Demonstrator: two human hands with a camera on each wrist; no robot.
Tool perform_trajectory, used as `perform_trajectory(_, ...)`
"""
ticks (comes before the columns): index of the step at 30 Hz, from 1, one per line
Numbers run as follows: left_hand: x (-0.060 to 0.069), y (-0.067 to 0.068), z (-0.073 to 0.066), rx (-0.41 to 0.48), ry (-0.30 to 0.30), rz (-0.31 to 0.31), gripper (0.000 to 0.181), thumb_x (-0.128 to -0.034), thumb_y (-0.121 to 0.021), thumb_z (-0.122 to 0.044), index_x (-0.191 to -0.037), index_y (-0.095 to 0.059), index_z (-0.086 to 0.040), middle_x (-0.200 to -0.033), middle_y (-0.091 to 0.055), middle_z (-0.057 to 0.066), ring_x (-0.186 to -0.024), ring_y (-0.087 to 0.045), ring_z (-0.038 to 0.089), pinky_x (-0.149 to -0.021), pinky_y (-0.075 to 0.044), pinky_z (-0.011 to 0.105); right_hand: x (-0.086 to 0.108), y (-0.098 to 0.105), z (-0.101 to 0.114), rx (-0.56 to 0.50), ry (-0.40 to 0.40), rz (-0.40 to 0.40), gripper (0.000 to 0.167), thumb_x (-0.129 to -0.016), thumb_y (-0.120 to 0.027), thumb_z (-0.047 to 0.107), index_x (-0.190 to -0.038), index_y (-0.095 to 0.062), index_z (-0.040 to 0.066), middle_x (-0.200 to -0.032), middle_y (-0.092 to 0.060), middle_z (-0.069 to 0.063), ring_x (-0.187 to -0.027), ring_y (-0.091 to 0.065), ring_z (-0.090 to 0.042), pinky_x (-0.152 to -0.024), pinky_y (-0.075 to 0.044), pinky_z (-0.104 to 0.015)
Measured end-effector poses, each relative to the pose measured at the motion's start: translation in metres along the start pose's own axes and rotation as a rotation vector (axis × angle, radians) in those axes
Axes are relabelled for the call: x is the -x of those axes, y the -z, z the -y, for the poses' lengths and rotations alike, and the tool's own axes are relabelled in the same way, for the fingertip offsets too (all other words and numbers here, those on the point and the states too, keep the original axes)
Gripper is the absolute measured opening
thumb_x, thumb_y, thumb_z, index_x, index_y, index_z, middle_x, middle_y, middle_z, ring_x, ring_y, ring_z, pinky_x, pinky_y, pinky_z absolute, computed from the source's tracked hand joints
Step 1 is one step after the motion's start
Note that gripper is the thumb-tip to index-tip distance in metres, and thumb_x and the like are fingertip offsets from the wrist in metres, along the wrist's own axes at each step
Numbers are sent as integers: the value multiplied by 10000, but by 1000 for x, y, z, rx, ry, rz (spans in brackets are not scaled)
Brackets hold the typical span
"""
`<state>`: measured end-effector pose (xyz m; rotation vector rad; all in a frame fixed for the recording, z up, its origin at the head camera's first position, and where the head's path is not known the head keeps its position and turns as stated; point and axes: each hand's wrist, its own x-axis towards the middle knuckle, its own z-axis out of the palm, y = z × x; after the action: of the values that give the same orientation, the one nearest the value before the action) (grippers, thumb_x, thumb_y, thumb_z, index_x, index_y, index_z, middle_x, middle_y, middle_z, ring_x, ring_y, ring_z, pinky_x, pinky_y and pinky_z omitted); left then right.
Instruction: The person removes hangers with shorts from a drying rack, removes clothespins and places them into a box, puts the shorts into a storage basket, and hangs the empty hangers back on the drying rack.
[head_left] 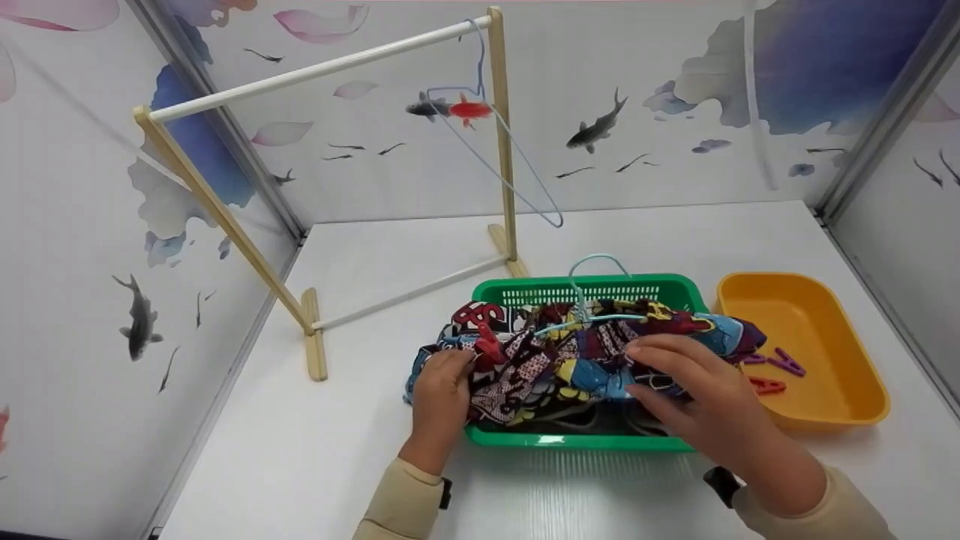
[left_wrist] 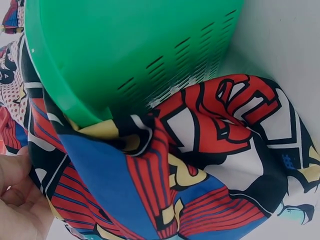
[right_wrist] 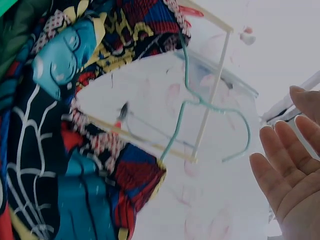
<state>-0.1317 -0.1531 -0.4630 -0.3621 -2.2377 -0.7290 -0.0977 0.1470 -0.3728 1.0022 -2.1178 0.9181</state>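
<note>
A printed multicoloured garment lies bunched over the green basket, part of it draping past the rim in the left wrist view. From its neckline sticks a light-green hanger, hook upward in the head view. A red clothespin sits on the garment's left shoulder. Beside that clothespin my left hand grips the garment with curled fingers; the exact fingertip contact is hidden. My right hand is over the garment's right part, thumb and fingers spread apart. Nothing lies in its palm in the right wrist view.
A wooden rack with a white top rail stands at the back left. One blue hanger hangs near its right post. The yellow tray to the right holds purple clothespins and a red one. Patterned panels enclose the table.
</note>
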Motion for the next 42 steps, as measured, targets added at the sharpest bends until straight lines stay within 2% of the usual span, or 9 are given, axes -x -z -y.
perform_trajectory(3,-1,-1,-2,4,-5,0,155,-769,-728,111,-892,-731,17,-854,-689,96,-833,-661,233,-767,-570,324,-8,-8,2,1,32,44,404,-946,-551,403,-1145,-667,72,-1124,-642,-90,-1041,-626,-171,-939,-418,-113)
perform_trajectory(6,-1,-2,-2,5,-7,-4,159,-762,-730,115,-887,-729,16,-854,-690,96,-829,-660,239,-766,-569,329,-17,-14,7,-10,48,103,339,-863,-717,247,-1159,-661,94,-1138,-633,-71,-1016,-635,-214,-939,-415,-104)
perform_trajectory(10,-2,-2,-4,0,1,-1,155,-764,-734,104,-885,-728,6,-853,-689,91,-831,-659,233,-764,-569,325,-28,-23,12,-2,57,176,532,-679,-857,27,-1164,-655,109,-1148,-625,-43,-1021,-625,-204,-913,-466,-138)
perform_trajectory(16,-4,0,-8,-10,-1,-5,140,-776,-732,89,-890,-731,7,-852,-687,93,-834,-656,233,-763,-571,320,-44,-39,15,41,29,280,482,-734,-843,103,-1171,-640,112,-1156,-623,-47,-1059,-621,-200,-836,-563,-334)
perform_trajectory(26,-5,4,-13,-20,3,-10,157,-775,-728,104,-891,-724,-2,-848,-687,74,-827,-660,213,-758,-574,311,-73,-68,27,119,-65,411,459,-824,-782,212,-1226,-604,79,-1205,-605,-101,-1111,-599,-245,-876,-549,-378)
perform_trajectory(34,-2,6,-11,-17,-53,-85,210,-716,-739,165,-851,-714,7,-820,-675,72,-781,-646,224,-699,-571,315,-87,-87,30,167,-96,482,496,-860,-746,247,-1265,-562,27,-1250,-578,-162,-1139,-581,-302,-848,-557,-421)
perform_trajectory(42,-2,8,-11,-22,-37,-84,201,-721,-731,163,-847,-721,7,-818,-677,76,-785,-648,228,-696,-571,321,-99,-99,28,218,-138,594,521,-898,-693,330,-1287,-558,9,-1263,-582,-162,-1150,-578,-297,-857,-553,-425)
